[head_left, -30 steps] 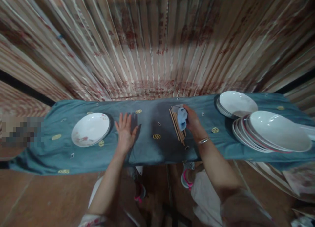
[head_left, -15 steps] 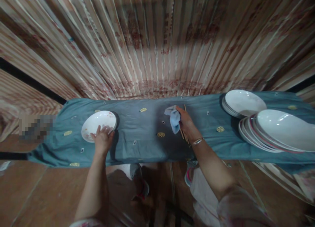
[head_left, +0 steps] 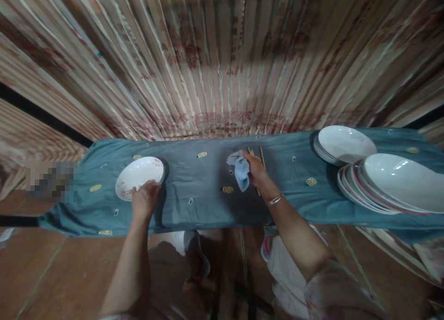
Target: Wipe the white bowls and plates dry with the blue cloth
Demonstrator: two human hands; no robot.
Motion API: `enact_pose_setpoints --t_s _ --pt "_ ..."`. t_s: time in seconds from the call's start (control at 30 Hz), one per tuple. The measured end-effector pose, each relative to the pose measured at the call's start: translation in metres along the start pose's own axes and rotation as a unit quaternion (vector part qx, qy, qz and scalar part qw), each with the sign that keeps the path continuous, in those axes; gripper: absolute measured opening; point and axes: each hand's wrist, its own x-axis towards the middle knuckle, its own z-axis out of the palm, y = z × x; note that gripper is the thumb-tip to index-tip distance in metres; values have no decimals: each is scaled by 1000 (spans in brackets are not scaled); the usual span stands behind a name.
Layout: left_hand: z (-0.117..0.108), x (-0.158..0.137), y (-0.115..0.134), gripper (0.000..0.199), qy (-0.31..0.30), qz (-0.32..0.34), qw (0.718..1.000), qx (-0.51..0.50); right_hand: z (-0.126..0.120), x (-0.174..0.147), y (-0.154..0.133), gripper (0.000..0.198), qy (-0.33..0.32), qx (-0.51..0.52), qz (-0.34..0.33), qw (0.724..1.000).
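Your left hand (head_left: pixel 144 200) curls at the near rim of the white plate (head_left: pixel 138 172), left side of the counter (head_left: pixel 190 181); grip unconfirmed. Your right hand (head_left: pixel 256 170) holds the cloth (head_left: pixel 241 172), likely soft. Plate judged rigid, slippery, fragile: pinch its rim.

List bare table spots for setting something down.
Bare teal tablecloth: between the white floral dish and crumpled light-blue cloth; between thin wooden sticks and two stacks of glossy white dishes. Crowded: right end, where those stacks sit close.

Crumpled pale-blue cloth (head_left: pixel 240 173) beside thin wooden chopsticks (head_left: pixel 262 156); white red-patterned plate (head_left: pixel 141 173) face up, farther left
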Motion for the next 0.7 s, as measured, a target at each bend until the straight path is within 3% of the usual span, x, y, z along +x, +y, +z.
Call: enact_pose_setpoints --t_s 0.1,0.33,0.5,0.7 --pt "-2 2 -2 28 3 0 1000 -10 2 -2 -1 29 -10 -27 32 999" --pt "-6 -5 1 35 11 -17 999 -38 5 -5 2 31 -42 -49 23 998" --pt "-10 -12 10 36 71 45 994 -69 5 -5 4 30 -36 -43 33 998" --pt "-8 -22 29 34 97 92 987 -95 7 -7 5 31 -41 -45 40 997"
